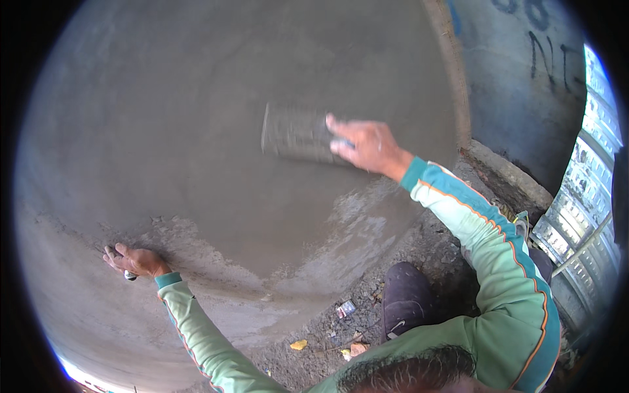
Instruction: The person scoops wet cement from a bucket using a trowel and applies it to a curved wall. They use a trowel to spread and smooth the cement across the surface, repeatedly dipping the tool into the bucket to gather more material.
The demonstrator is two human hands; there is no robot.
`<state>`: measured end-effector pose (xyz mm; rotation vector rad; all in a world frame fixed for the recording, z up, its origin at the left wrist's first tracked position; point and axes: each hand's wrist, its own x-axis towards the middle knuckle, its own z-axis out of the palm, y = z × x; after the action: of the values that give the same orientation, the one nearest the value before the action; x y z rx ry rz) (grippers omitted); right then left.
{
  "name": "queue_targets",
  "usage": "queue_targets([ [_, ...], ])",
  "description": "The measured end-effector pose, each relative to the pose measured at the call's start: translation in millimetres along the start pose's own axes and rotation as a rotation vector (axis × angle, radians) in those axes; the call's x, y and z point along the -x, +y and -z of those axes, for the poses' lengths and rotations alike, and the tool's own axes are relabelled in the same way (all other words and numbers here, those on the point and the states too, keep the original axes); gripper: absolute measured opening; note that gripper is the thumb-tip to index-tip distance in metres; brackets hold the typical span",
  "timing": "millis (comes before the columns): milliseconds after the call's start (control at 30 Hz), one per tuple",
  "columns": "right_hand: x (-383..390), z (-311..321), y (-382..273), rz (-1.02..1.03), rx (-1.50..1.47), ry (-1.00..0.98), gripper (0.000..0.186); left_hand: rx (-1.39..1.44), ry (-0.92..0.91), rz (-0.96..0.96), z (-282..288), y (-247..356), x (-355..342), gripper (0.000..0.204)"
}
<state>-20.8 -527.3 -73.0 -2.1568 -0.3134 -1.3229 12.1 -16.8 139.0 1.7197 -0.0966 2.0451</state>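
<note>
My right hand (373, 145) grips a flat rectangular plastering float (295, 134), its face against the smooth grey plaster (196, 85). The hand and float are slightly blurred. Farther down and left, my left hand (136, 260) rests against the wall near the ragged lower edge of the plaster, with its fingers apart. By its palm is a small dark and pale item (131, 276) that I cannot make out.
A raised strip (452, 72) borders the plaster on the right, beside a painted wall (517, 85). Rubble ground (321, 327) below holds a small packet (346, 308) and a yellow scrap (299, 344). A dark shoe (409, 298) stands near. Perforated metal panels (583, 177) are at far right.
</note>
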Motion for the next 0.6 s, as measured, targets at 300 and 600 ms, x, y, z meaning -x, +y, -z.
queue_targets([
  [300,-127,104,64,-0.384,-0.211,0.307,0.058,-0.035,-0.001,-0.007,8,-8,-11,0.067],
  [600,56,-68,-60,0.231,0.137,0.019,0.055,-0.166,-0.016,-0.136,-2,-26,-8,0.066],
])
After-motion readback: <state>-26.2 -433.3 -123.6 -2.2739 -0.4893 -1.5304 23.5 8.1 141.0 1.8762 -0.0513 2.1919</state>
